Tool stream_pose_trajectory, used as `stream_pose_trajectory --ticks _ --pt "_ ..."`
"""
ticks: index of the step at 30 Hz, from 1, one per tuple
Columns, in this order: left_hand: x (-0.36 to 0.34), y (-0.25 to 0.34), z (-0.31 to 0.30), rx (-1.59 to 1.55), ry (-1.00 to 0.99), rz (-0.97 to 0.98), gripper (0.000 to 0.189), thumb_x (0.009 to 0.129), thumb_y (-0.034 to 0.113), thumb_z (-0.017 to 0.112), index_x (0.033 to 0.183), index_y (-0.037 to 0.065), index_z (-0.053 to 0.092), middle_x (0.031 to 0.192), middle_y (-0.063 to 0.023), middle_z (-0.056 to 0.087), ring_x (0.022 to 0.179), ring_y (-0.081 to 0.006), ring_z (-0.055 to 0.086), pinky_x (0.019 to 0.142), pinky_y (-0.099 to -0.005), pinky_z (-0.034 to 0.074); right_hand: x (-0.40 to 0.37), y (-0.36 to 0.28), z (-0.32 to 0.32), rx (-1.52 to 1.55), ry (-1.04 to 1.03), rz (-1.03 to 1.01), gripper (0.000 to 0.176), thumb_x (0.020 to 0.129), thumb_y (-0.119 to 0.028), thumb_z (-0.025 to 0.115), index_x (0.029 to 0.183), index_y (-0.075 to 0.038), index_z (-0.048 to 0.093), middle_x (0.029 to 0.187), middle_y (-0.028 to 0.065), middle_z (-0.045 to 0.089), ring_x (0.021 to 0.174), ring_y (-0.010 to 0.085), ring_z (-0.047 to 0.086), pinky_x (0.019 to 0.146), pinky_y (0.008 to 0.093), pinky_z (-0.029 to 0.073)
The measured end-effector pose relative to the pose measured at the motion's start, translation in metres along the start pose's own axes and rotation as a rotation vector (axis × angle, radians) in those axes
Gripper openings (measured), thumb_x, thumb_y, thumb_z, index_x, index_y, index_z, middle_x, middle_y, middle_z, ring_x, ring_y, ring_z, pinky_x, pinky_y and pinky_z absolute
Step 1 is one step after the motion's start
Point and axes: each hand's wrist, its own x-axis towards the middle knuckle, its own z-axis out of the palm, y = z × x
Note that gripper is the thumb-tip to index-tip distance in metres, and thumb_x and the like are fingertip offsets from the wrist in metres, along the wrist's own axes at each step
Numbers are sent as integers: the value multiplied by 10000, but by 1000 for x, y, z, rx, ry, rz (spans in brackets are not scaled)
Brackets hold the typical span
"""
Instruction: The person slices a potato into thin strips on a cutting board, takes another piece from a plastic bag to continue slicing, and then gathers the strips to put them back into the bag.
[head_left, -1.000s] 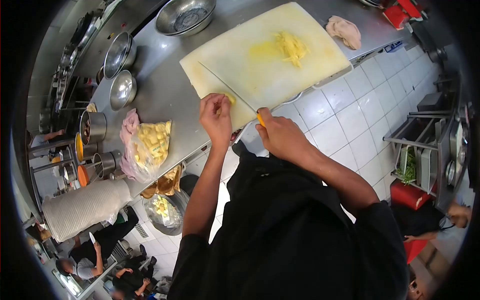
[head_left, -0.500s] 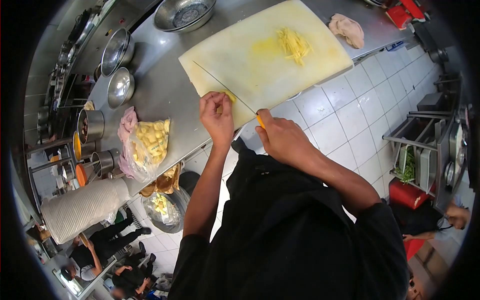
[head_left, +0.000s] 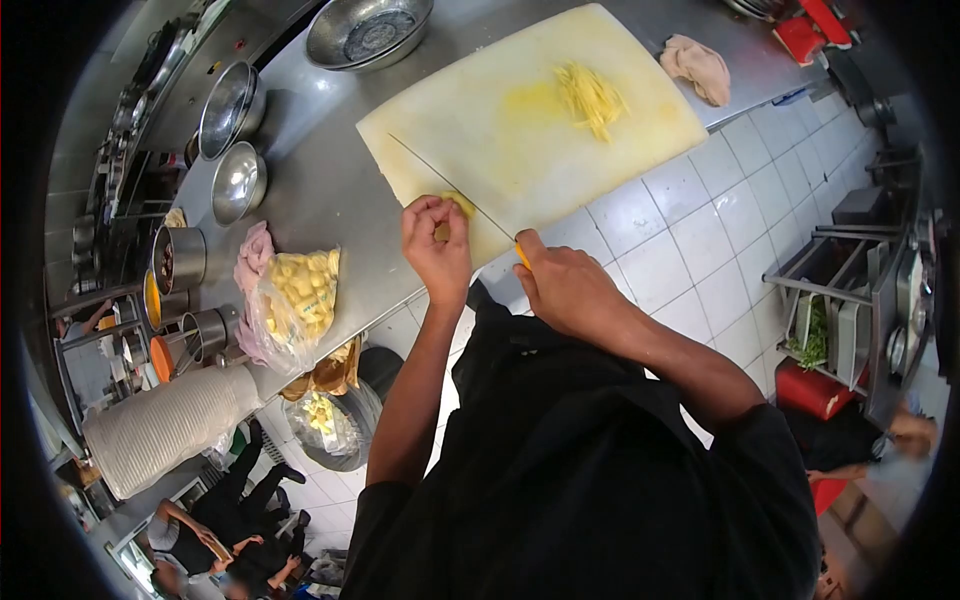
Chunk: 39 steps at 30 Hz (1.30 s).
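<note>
My right hand (head_left: 568, 285) is closed round the orange handle of a long kitchen knife (head_left: 425, 165). Its thin blade slants up and left over the near left corner of the white cutting board (head_left: 450, 95). Beside the blade, my left hand (head_left: 438, 245) holds a small piece of yellow vegetable (head_left: 460, 203) against the board with curled fingers. The piece looks like peeled potato, partly hidden by the fingers. Farther right on the board lies a pile of thin yellow strips (head_left: 592, 100), with a wet yellow stain next to it.
Left on the steel counter (head_left: 330, 150) sit a plastic bag of yellow chunks (head_left: 300, 290), a pink cloth (head_left: 254, 255) and metal bowls (head_left: 240, 183). Another cloth (head_left: 695, 68) lies right of the board. A lined bin (head_left: 340, 425) stands below. Other people (head_left: 220, 510) are at lower left and right.
Both hands and the knife have shifted slightly toward my body. At lower left, a person has moved closer to another. The strips stay in place on the board.
</note>
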Motion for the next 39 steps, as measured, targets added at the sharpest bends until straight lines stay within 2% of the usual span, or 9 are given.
stream_pose_trajectory --ticks 2,5,11,14,17,23,32,35,39 --pt "1 0 0 23 7 17 34 882 -23 727 903 -45 711 1051 -129 660 903 -222 671 804 -320 565 7 4 3 0 2 -15 265 1025 -166 551 1174 28 448 755 276 668 763 502 653 701 592 497" --pt "0 -1 -2 40 -35 25 22 919 -55 694 934 -70 700 1123 -129 614 958 -189 659 839 -298 578 21 13 16 -9 2 -18 260 1021 -163 554 1165 23 444 755 280 665 764 506 653 704 594 497" --pt "0 1 -1 -5 -29 7 29 916 -56 697 942 -68 700 1127 -130 615 966 -193 659 841 -302 580 35 18 18 10 55 -55 273 1015 -167 561 1173 17 434 764 281 667 782 512 653 719 604 493" --pt "-1 -4 -1 -25 -18 38 31 913 -57 700 941 -69 697 1125 -131 616 967 -192 660 837 -299 581 24 8 8 -1 44 -46 261 1009 -179 552 1136 31 463 804 282 690 820 495 678 757 590 525" --pt "0 -4 -3 51 -30 71 27 912 -60 699 936 -69 695 1125 -133 617 970 -189 660 833 -296 582 13 -1 0 -21 17 -27 258 1011 -183 554 1128 30 469 797 282 688 811 491 680 744 586 528" --pt "0 -5 -1 28 -28 58 20 915 -63 693 934 -68 693 1119 -130 614 969 -188 655 828 -291 581 11 -2 3 -45 43 -58 248 1014 -179 551 1128 30 483 808 276 694 811 480 690 743 570 539" --pt "0 -2 -2 3 -36 22 26 917 -62 693 941 -72 690 1123 -131 611 984 -188 645 844 -297 574 12 -10 -5 -60 -35 -14 241 1014 -162 535 1134 40 481 820 283 693 832 477 693 765 559 541" --pt "-1 -4 -2 -11 -37 17 29 917 -61 694 943 -72 691 1127 -132 611 994 -191 645 846 -299 574 15 -13 -8 -57 -63 0 233 1007 -156 539 1120 39 480 828 294 693 843 484 693 770 568 536" --pt "-1 -1 -2 9 -30 26 26 912 -59 699 936 -68 696 1126 -135 619 999 -195 649 848 -301 576 32 4 14 -60 -5 -34 242 1018 -151 546 1133 29 432 784 288 675 792 520 655 728 605 500"
